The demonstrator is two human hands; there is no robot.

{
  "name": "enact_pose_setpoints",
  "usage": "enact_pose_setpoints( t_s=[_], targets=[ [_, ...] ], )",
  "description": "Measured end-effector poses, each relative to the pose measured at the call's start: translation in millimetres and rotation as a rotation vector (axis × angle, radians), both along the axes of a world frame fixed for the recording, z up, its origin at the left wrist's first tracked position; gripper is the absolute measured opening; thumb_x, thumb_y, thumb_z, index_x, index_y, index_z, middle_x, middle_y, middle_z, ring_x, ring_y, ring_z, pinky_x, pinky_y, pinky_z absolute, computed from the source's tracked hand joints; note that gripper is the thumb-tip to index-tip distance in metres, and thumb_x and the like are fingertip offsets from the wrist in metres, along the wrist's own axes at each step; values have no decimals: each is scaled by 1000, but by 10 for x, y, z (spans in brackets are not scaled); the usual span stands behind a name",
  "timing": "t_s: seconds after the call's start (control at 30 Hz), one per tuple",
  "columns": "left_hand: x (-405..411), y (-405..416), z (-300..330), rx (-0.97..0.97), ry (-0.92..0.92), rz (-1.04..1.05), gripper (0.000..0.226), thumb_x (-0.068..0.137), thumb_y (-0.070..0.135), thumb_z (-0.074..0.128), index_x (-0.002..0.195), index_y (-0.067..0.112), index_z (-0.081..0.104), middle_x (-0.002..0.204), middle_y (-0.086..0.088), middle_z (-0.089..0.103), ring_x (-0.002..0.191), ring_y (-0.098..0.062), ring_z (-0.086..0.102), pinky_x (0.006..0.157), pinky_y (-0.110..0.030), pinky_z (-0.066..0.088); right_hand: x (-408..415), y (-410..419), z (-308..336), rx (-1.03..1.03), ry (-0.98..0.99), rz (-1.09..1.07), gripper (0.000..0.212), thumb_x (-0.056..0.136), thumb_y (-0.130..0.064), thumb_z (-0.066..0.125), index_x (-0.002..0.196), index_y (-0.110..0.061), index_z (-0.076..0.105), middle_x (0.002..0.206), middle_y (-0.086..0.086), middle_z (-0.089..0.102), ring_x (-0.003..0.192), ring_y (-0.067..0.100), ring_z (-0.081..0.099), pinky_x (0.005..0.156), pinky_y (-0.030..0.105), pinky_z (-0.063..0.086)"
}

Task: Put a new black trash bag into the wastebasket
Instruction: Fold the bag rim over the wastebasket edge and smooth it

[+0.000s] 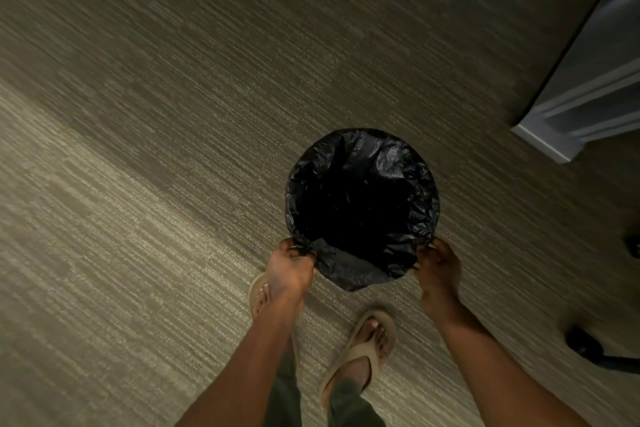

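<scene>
A round wastebasket stands on the carpet below me, seen from straight above. A black trash bag (362, 163) lines it and is folded out over the whole rim, so the basket itself is hidden. The bag's inside is a dark hollow. My left hand (291, 269) pinches a bunched knot of the bag at the near left of the rim. My right hand (438, 269) grips the bag-covered rim at the near right. Both arms reach down from the bottom of the view.
Grey-brown striped carpet (173, 149) covers the floor. A white door frame or cabinet corner (568, 121) stands at the right. Dark chair casters (585, 340) sit at the lower right. My feet in tan sandals (367, 343) stand just behind the basket.
</scene>
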State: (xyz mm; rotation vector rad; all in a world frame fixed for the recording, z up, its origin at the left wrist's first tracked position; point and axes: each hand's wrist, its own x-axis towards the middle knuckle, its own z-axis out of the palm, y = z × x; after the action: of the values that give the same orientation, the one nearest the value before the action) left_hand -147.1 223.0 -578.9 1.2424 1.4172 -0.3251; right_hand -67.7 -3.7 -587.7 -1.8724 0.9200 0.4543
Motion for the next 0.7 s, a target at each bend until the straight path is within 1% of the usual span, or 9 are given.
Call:
enact_pose_setpoints(
  t_s=[0.07,0.13,0.23,0.3,0.37,0.43,0.57,0.63,0.7],
  targets=[
    [52,82,41,-3,-19,2,30,85,6,78,113,12,69,98,-8,80,93,-30,77,90,-53,63,1,43,28,22,-8,-14,29,92,-2,60,97,-28,70,110,21,74,103,44,71,88,67,56],
    [115,211,93,-29,-50,9,32,86,3,77,117,8,69,99,-9,79,92,-29,77,90,-50,63,45,124,68,57,-11,-25,32,91,-1,59,90,-30,71,105,21,75,101,44,72,83,58,60],
    [215,456,187,-59,-100,20,30,91,-4,71,120,1,67,91,-7,76,79,-24,73,80,-42,64,162,325,160,134,-21,-46,29,93,0,58,95,-26,72,105,20,75,95,36,73,74,44,58],
    [269,636,261,-70,-125,39,28,93,-7,68,120,-2,65,93,-10,74,79,-24,71,77,-42,63,249,486,205,169,-42,-14,27,95,-1,59,99,-24,72,109,21,73,95,35,72,77,49,61],
    [311,830,320,-56,-150,54,26,94,-7,66,119,0,64,96,-11,73,77,-20,70,66,-31,63,376,680,240,206,-55,30,23,96,-4,60,109,-18,72,111,20,73,101,37,72,84,57,61],
    [381,1054,360,-27,-190,65,24,95,-6,66,118,1,64,96,-9,73,77,-19,71,59,-25,62,566,923,245,224,-55,72,27,97,-6,61,122,-11,68,116,18,73,106,38,71,87,59,60],
    [664,1577,286,86,-244,44,21,95,-6,66,113,6,67,102,-11,75,83,-23,75,72,-35,65,1002,1480,190,248,-96,155,25,98,-7,62,122,-8,67,114,18,73,102,32,72,84,56,62],
    [854,1839,198,157,-248,-28,19,95,-4,66,112,3,69,108,-19,76,92,-31,76,80,-43,65,1234,1744,169,246,-120,193,22,98,-7,62,119,-10,68,106,13,74,97,32,73,80,52,63],
    [1039,2056,122,222,-255,-121,16,95,-2,67,110,-3,70,110,-27,74,101,-40,74,88,-51,63,1450,1971,133,226,-152,219,22,97,-7,62,117,-8,69,106,13,75,99,35,73,84,53,62]
  ],
)
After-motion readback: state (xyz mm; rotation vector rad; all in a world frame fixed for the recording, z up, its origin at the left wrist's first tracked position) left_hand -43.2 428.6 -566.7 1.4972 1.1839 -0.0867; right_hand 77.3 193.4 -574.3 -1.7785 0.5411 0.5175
